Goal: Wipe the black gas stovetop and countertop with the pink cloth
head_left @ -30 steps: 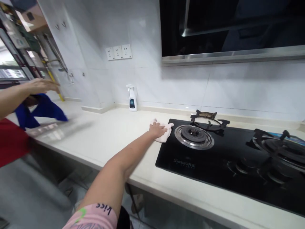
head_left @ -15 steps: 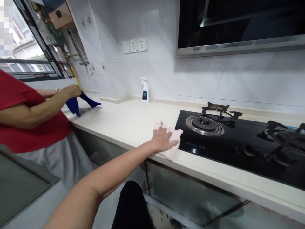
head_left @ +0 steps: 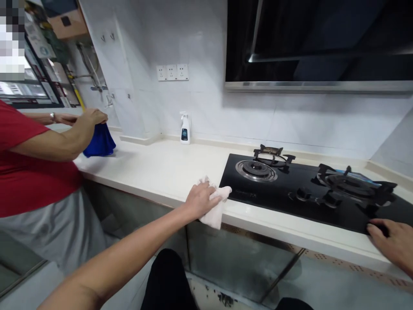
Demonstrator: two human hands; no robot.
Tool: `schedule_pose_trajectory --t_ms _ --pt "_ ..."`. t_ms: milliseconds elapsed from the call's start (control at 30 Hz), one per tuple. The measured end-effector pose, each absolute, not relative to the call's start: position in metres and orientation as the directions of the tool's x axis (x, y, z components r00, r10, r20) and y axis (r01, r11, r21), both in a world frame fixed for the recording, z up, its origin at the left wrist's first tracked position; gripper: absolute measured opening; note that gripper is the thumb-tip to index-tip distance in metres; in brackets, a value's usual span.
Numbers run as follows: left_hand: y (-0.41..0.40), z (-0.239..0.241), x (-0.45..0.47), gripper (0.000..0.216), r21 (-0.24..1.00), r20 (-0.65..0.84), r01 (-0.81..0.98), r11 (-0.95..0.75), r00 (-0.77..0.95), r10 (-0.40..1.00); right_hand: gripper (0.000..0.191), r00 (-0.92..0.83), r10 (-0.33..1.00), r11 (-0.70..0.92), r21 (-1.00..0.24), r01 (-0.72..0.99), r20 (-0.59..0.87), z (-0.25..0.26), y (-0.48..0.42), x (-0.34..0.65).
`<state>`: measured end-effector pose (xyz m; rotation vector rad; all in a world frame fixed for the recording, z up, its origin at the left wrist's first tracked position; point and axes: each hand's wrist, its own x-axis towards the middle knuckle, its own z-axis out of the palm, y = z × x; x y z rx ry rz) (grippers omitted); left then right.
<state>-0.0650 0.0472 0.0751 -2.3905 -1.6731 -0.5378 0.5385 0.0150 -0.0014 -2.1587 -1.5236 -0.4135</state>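
Standing at the far left, a co-worker [head_left: 32,181] in a red shirt has both hands around a gathered blue cloth [head_left: 100,141] by the counter [head_left: 161,165]. Four wall hooks [head_left: 112,37] follow, two high and two lower, then three sockets [head_left: 172,72] side by side in a row. One white spray bottle [head_left: 185,129] stands upright at the back of the counter, near the wall; its dark label carries print too small to read, and its contents do not show through. Nearer the front, the left hand [head_left: 200,199] is grasping one pale pink cloth [head_left: 213,213], which lies over the counter's front edge and droops below it, just beside the left front corner of the stove [head_left: 271,196]. Faint lettering near that corner is illegible. Two burners are set in the black glass, with two knobs between them toward the front; of two pan supports, one sits behind the left burner and one over the right. Above hangs one black hood [head_left: 316,43]. The right hand [head_left: 392,243] rests, fingers bent, at the stove's right front edge; whether it grips anything, I cannot tell.
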Motion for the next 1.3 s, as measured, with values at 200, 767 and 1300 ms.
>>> schedule_pose_trajectory --t_ms 200,767,1300 --pt "0.087 0.091 -0.014 0.039 0.08 0.401 0.934 -0.348 0.29 0.869 0.047 0.402 0.819 -0.364 -0.172 0.915 0.409 0.015 0.001 0.508" --pt "0.074 0.065 0.153 0.065 0.111 0.198 0.766 -0.633 0.607 0.77 0.051 0.445 0.834 -0.403 -0.191 0.895 0.325 0.017 0.002 0.505" --pt "0.025 0.054 0.05 0.051 0.031 0.418 0.72 -0.693 0.621 0.664 0.047 0.506 0.783 -0.405 -0.321 0.856 0.361 -0.016 0.026 0.557"
